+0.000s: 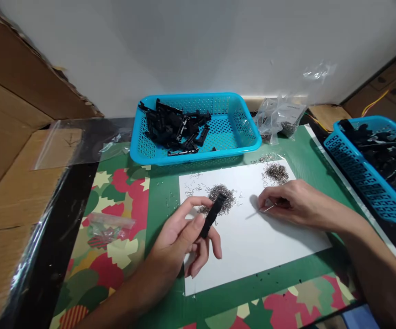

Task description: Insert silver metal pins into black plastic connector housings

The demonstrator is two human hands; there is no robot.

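Note:
A slim black plastic part (213,216) is gripped between the thumb and fingers of my left hand (187,237), above a white sheet (252,246). Just behind the part lies a pile of tiny metal pieces (225,195). My right hand (288,203) rests at the right side of the sheet, its fingers closed on a thin metal tool (268,208) that points left. Beyond that hand is a second pile of small metal pieces (276,172).
A blue basket (198,157) of black parts stands at the back, another blue basket (369,183) at the right. Clear plastic bags (280,116) lie between them. A small plastic bag (110,226) sits on the left, near cardboard (9,183).

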